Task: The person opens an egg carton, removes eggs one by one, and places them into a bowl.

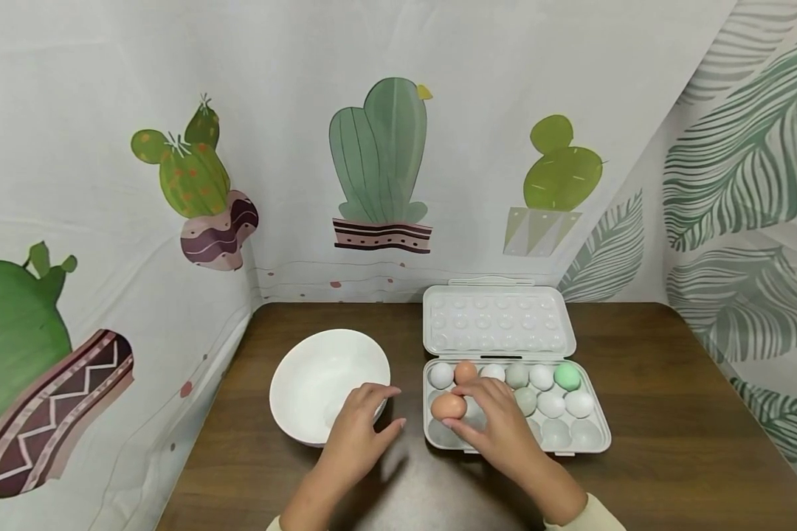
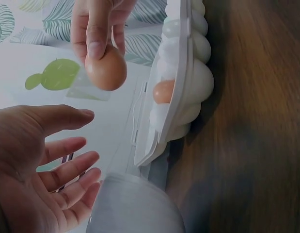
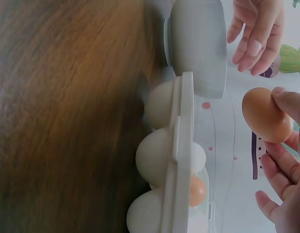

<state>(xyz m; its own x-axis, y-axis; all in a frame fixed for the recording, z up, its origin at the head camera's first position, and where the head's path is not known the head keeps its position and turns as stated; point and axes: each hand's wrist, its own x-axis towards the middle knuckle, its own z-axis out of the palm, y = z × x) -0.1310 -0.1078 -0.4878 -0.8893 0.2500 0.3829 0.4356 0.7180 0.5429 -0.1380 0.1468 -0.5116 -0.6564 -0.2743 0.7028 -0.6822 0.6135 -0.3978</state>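
Observation:
My right hand (image 1: 488,420) pinches a brown egg (image 1: 448,406) just above the left end of the open egg tray (image 1: 598,435). The same brown egg (image 2: 106,68) shows in the left wrist view and again (image 3: 266,114) in the right wrist view, held by fingertips (image 3: 290,104). A second brown egg (image 1: 465,372) sits in the tray's back row, beside white, pale grey and green eggs. My left hand (image 1: 361,431) hovers with relaxed fingers by the near rim of the white bowl (image 1: 319,376), holding nothing. The left palm (image 2: 38,170) faces the egg.
The tray's lid (image 1: 498,321) lies flat behind it. The dark wooden table (image 1: 651,383) is bordered by a cactus-print cloth (image 1: 378,162) at the back and left, and a leaf-print cloth (image 1: 750,184) on the right.

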